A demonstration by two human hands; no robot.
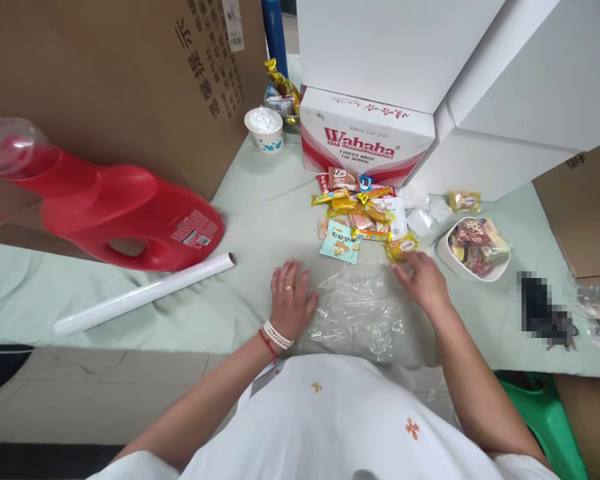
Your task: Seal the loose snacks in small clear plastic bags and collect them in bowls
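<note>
My left hand (291,303) lies palm down on the table cloth, fingers stretched out, its thumb beside the left edge of a clear plastic bag (357,313). The bag is flat and crumpled in front of my body. My right hand (426,283) is at the bag's upper right, thumb and fingers apart, with fingertips at a yellow-wrapped snack (401,247). Just beyond the bag is a pile of packaged snacks, with a light-green sachet (340,242) at its near edge and yellow packets (360,208) on top.
Right of the pile stands a white bowl (453,259) of wrapped snacks. Behind are a Wahaha carton (365,137) and a paper cup (265,131) with white contents. On the left lie a red detergent bottle (145,220) and a white roll (150,293). Large boxes border the table.
</note>
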